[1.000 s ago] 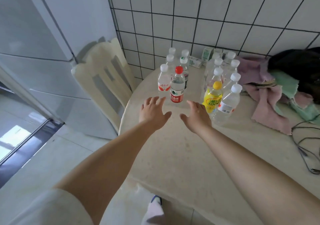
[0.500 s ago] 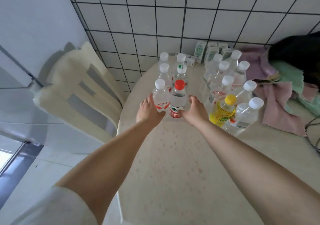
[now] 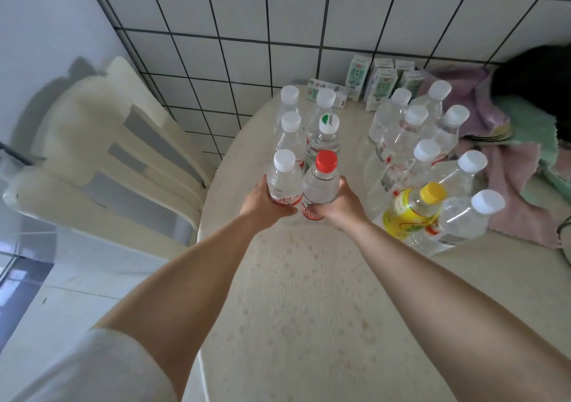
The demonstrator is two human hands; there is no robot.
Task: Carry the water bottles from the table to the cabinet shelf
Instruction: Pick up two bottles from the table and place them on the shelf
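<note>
1. Both our forearms reach forward over the round cream speckled table [image 3: 293, 293], converging at the near end of the left bottle cluster.
2. Left hand [image 3: 262, 205]: fingers wrapped around the lower body of the clear plastic bottle with the white cap and red label [image 3: 283, 182]. Thumb lies across the near side.
3. Right hand [image 3: 341, 205]: fingers curled round the clear plastic bottle with the red cap [image 3: 319, 190], gripping at label height.
4. The two gripped bottles stand upright, touching each other. We can't tell whether their bases are on the table.
5. Just behind them: four more clear white-capped bottles [image 3: 290, 137] in the same cluster, all on the table.
6. To the right, apart from our hands: a second group of clear bottles [image 3: 414, 142] plus one yellow-capped yellow-label bottle [image 3: 414, 213].
7. Cream plastic slatted chair [image 3: 102, 154] stands left of the table.
</note>
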